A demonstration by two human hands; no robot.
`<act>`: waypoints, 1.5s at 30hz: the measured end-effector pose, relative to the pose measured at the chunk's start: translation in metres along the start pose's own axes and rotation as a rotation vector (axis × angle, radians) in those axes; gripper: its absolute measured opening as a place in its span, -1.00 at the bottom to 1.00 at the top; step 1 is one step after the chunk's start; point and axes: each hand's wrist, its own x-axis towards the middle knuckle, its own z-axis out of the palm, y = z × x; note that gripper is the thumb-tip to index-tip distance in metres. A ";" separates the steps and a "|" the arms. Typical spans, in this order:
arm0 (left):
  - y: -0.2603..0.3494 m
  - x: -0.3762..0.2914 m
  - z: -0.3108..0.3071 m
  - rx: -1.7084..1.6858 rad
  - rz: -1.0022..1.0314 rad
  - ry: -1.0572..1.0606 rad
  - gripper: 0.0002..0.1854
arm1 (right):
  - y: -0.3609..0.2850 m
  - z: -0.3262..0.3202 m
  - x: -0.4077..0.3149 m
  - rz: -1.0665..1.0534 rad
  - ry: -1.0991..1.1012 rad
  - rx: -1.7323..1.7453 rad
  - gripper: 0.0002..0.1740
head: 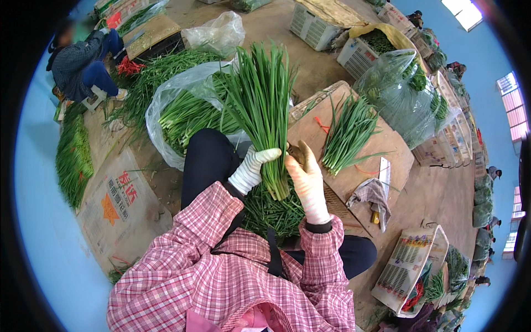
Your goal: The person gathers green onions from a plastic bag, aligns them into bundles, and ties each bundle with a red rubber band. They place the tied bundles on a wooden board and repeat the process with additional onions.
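Note:
A bunch of long green garlic chives [265, 112] stands upright in my gloved left hand [254, 168], which grips it near its pale cut ends. My gloved right hand [306, 182] is at the right side of the bunch, fingers raised and parted; whether its fingertips touch the stems I cannot tell. More loose greens [271, 216] lie below the bunch, between my legs. To the right, a smaller bunch of chives [348, 135] rests on a wooden board [390, 145] beside a red tie [322, 124], a wide-bladed knife [385, 174] and a checked cloth [371, 197].
An open plastic bag of chives [186, 114] lies ahead to the left, before a seated person [85, 66]. Filled clear bags [408, 97] and white crates [317, 27] stand ahead to the right. A tipped white crate [408, 265] is at lower right; a printed sack [120, 207] lies left.

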 end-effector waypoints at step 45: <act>-0.021 0.070 0.046 -0.109 0.069 -0.031 -0.61 | -0.006 -0.037 0.019 -0.218 0.066 -1.343 0.36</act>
